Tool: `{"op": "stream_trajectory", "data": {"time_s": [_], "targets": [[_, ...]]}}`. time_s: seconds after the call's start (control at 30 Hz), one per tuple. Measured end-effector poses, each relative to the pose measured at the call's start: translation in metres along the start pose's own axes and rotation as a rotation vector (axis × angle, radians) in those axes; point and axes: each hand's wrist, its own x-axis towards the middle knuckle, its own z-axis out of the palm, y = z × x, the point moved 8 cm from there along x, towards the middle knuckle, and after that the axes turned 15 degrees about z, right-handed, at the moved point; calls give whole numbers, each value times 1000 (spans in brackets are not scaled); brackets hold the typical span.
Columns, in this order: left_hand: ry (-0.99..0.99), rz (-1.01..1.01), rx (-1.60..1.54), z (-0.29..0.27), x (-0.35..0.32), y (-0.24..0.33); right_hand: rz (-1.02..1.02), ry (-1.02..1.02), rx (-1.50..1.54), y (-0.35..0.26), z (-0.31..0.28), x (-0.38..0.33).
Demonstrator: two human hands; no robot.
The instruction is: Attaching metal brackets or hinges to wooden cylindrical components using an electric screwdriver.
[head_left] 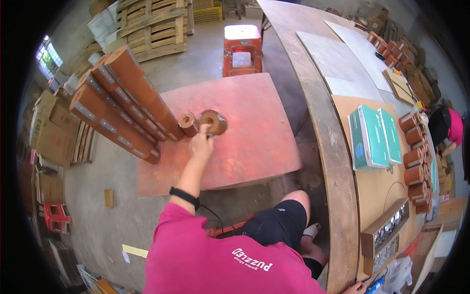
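Observation:
My left hand [200, 146], with a black band on its wrist, reaches over the red tabletop [249, 112]. It is closed on a short brown roll [220, 126] with a hole in its end; the roll is slightly blurred. Just left of it a similar brown roll [187, 123] stands on the tabletop. Tall stacks of brown rolls [122, 103] with pale labels rise on the table's left side. At the lower right edge shows part of my right hand [356, 288], by a blue object [375, 285]; its fingers are mostly cut off.
A long workbench [320, 117] runs along my right. On it are teal-and-white packages [368, 139], more brown rolls [414, 158], a box of shiny metal pieces [366, 240] and a clear plastic bag [399, 274]. Beyond the table stands a red stool [243, 54]. Another person [455, 128] is at far right.

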Motion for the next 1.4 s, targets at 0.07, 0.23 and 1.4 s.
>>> {"op": "stream_trajectory", "data": {"time_s": [0.07, 0.23, 1.4], "targets": [[42, 205, -27, 2, -14, 61, 57, -7, -48, 39, 1, -1], [-205, 566, -363, 4, -55, 205, 51, -4, 84, 34, 10, -1], [-552, 1404, -738, 25, -249, 512, 203, 151, 338, -3, -14, -7]]}}
